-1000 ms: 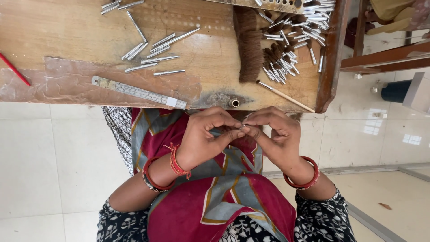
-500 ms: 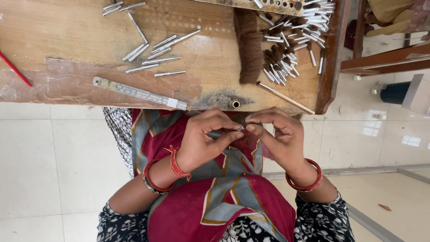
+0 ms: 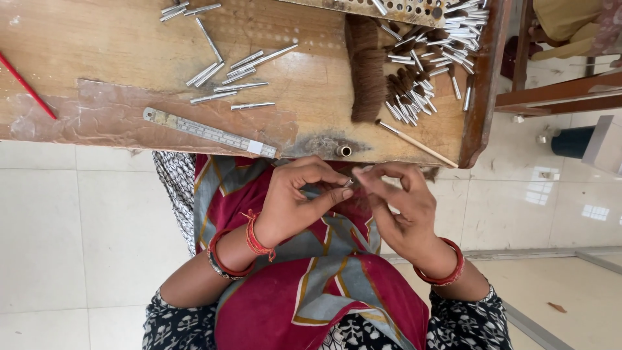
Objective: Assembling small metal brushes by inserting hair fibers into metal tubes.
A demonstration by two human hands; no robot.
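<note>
Head camera looks steeply down, close over the wooden bench (image 3: 129,123).

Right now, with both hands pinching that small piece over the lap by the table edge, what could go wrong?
1. The small metal piece is held only between the fingertips of the left hand and right hand, off the wooden table; a slip would likely drop it into the cloth on the lap.
2. The thin stick lies close to the table's near edge; a nudge could knock it off.
</note>
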